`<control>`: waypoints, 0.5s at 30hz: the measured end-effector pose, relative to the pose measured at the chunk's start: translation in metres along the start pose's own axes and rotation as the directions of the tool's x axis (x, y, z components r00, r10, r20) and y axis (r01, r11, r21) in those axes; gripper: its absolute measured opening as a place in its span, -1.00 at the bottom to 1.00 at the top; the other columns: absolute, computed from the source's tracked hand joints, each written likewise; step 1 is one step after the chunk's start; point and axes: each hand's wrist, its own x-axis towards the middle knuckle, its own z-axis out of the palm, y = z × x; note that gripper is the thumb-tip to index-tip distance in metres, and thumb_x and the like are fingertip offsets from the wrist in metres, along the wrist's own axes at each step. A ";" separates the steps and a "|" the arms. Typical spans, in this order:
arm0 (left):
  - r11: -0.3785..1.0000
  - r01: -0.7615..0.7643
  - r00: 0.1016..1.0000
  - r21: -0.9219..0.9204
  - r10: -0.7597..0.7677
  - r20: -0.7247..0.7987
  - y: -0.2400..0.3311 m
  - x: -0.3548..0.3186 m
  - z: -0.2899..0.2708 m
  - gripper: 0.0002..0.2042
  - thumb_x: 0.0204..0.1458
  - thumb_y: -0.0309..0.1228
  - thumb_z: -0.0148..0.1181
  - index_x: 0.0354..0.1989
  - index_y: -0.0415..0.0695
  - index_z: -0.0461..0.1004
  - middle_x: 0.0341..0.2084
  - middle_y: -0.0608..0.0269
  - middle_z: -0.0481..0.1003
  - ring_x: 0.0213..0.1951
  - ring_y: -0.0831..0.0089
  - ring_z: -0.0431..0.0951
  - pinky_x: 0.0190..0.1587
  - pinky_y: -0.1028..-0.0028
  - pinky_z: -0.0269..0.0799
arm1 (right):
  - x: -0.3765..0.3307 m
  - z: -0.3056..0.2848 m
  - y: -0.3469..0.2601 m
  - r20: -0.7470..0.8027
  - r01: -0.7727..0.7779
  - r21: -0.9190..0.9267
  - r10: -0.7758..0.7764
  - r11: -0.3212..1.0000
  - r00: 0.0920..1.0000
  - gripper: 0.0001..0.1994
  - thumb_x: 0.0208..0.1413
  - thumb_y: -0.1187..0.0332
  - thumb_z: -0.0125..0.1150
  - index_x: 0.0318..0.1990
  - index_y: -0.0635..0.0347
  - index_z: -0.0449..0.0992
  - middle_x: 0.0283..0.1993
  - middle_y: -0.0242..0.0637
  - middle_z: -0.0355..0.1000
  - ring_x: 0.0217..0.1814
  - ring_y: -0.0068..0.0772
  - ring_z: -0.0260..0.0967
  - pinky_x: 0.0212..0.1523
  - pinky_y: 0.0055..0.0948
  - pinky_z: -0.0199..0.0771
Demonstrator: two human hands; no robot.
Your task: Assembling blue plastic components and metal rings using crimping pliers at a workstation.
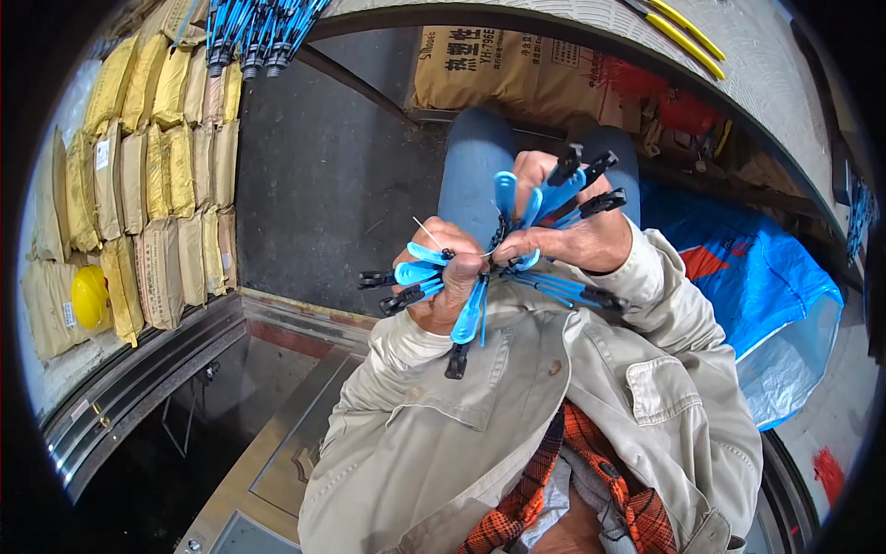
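Above my lap, both hands grip a fanned-out cluster of slim blue plastic pieces with black ends. My left hand is closed, with several pieces sticking out to the left and downward between its fingers. My right hand is also closed on the cluster, and blue pieces with black tips point up and right past its knuckles. The thumbs nearly meet at the middle, where dark narrow stems come together. A thin white strand runs from beside my left fingers toward my right thumb. Exactly what joins the pieces is hidden by my fingers.
More blue pieces with black ends overhang the edge of the grey worktable. Yellow-handled pliers lie on it. Stacked yellow and tan sacks, with a yellow helmet, stand left. A blue plastic sack stands right.
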 end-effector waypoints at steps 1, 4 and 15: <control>1.000 0.000 1.000 -0.001 0.000 -0.005 0.001 0.000 0.001 -0.85 -0.03 -0.42 0.15 -0.59 -0.19 0.42 -0.64 0.24 0.39 -0.58 0.49 0.28 -0.46 0.52 0.24 | 0.000 0.000 0.000 0.004 -0.002 0.000 0.002 1.000 1.000 -0.66 -0.30 0.42 0.48 -0.39 0.20 0.38 -0.48 -0.39 0.37 -0.57 -0.58 0.18 -0.52 -0.60 0.24; 0.991 -0.044 0.999 0.129 0.040 0.033 0.004 0.000 0.006 -0.85 -0.01 -0.41 0.14 -0.56 -0.20 0.43 -0.59 0.22 0.39 -0.56 0.49 0.29 -0.45 0.52 0.25 | -0.002 0.003 -0.004 0.035 -0.057 0.115 0.053 0.992 0.998 -0.73 -0.27 0.42 0.45 -0.46 0.20 0.41 -0.46 -0.34 0.32 -0.47 -0.52 0.20 -0.42 -0.56 0.22; 0.990 0.141 0.990 0.014 -0.141 0.021 0.013 0.016 0.000 -0.77 0.05 -0.34 0.09 -0.44 -0.29 0.49 -0.42 0.17 0.37 -0.55 0.50 0.31 -0.45 0.52 0.28 | 0.023 -0.018 0.004 0.326 0.005 0.255 -0.091 0.967 0.941 -0.57 -0.23 0.45 0.41 -0.16 0.25 0.37 -0.45 -0.33 0.40 -0.48 -0.49 0.28 -0.35 -0.56 0.32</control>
